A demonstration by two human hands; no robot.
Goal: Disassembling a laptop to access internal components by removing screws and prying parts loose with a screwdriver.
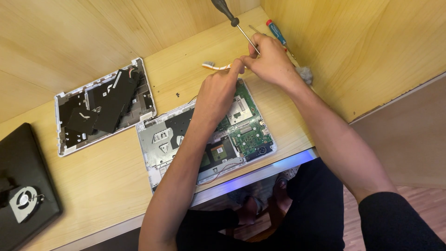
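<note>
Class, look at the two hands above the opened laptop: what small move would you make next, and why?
Probably lower the screwdriver tip onto the green circuit board. The right hand grips its shaft with the tip hidden, raised above the laptop base; the left hand pinches beside it, both off the board.

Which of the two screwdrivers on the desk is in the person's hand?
The black-handled screwdriver: its metal shaft runs down into the right hand. The smaller screwdriver with the blue and red handle lies untouched on the wooden desk, just beyond that hand.
</note>
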